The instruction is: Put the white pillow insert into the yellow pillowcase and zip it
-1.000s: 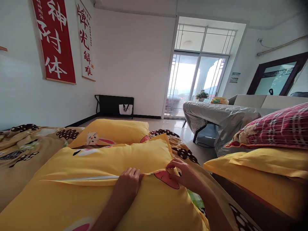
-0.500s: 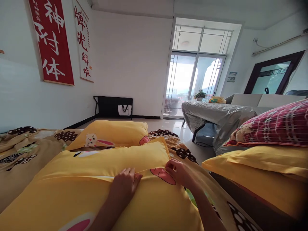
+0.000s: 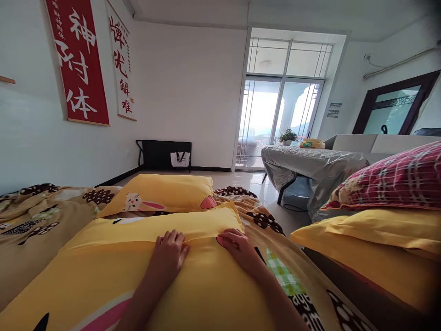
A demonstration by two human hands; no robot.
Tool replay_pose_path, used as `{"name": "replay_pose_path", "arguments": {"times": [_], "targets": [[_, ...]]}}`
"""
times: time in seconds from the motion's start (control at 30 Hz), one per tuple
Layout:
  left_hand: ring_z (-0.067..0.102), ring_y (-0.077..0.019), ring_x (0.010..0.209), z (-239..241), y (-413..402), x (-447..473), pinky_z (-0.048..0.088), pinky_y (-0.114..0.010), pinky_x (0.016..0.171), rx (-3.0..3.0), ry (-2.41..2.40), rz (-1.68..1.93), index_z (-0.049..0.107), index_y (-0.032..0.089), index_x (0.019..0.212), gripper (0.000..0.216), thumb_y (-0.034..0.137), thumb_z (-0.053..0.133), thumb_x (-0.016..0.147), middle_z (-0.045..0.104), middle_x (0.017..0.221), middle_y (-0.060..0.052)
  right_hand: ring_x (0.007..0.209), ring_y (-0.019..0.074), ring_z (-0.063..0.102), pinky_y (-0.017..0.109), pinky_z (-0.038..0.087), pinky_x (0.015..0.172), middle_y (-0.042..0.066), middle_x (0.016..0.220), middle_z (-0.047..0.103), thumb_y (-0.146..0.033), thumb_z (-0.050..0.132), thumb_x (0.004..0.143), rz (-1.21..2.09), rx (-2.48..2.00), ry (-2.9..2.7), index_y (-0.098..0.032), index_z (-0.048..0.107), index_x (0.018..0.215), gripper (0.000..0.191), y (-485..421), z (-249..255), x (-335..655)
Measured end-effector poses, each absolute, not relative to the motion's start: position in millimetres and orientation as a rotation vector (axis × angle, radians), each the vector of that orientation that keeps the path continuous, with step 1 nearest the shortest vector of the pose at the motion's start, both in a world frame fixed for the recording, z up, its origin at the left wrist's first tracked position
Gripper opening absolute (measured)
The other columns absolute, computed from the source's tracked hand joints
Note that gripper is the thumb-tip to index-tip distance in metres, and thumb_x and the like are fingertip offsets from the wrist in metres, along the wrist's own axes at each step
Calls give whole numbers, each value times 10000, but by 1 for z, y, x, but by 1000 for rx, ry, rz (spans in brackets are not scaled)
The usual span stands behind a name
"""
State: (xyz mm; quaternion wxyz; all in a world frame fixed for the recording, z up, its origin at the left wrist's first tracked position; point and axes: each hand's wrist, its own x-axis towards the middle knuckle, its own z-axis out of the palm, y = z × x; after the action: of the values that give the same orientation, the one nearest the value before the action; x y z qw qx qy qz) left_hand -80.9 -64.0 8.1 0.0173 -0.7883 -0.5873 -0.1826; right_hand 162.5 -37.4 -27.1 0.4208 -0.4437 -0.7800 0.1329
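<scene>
A yellow pillow in a printed pillowcase (image 3: 203,285) lies in front of me, with a fold or flap edge running across it. My left hand (image 3: 168,252) rests on that edge near the middle, fingers curled over the fabric. To its right, my right hand (image 3: 239,250) pinches the same edge beside a pink printed patch, mostly covered by the fingers. Both wrists lie low over the pillow. Just beyond is a second yellow pillow (image 3: 172,191) with a rabbit face print.
A brown patterned blanket (image 3: 31,250) spreads beneath the pillows. At right, a red plaid pillow (image 3: 396,172) sits on yellow bedding (image 3: 379,248). Farther back stand a plastic-covered table (image 3: 306,158), a potted plant (image 3: 287,136) and a white bag (image 3: 180,159) by the wall.
Both hands have shifted left along the fabric edge, the right one more. The flap now covers most of the pink patch, and more of the green checked blanket print shows at right.
</scene>
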Motion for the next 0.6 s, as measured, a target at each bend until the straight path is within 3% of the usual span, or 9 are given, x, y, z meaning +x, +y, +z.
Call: {"name": "replay_pose_path", "arguments": {"times": [0.2,0.33,0.47,0.6], "targets": [[499,-258,1039,20,-55,-162,323,-423,851,-2290,-2104,-468,561,188,916,281,371,355,860,591,1045,-89,916,188,596,320,477,823,81,997,671,-383,542,851,428,-1071,-1871,-193,699,901,252,-29,-30,172],[528,-230,935,20,-49,-209,365,-362,806,-2411,-2040,-467,518,199,795,327,454,324,857,609,937,-59,854,180,600,310,466,782,75,932,686,-348,544,849,390,-1083,-1861,-189,702,833,224,-29,-29,167],[559,-218,856,13,-51,-264,412,-300,766,-2327,-2071,-563,520,216,715,397,565,362,822,628,818,-30,760,171,593,299,447,731,55,813,689,-353,559,835,356,-1125,-1836,-191,685,735,229,-28,-27,164],[592,-241,965,-5,-63,-309,457,-274,823,-2194,-2318,-898,623,227,753,408,589,433,769,684,918,-9,716,164,569,283,424,694,34,750,666,-385,522,851,312,-1143,-1855,-194,657,712,272,-28,-27,162]]}}
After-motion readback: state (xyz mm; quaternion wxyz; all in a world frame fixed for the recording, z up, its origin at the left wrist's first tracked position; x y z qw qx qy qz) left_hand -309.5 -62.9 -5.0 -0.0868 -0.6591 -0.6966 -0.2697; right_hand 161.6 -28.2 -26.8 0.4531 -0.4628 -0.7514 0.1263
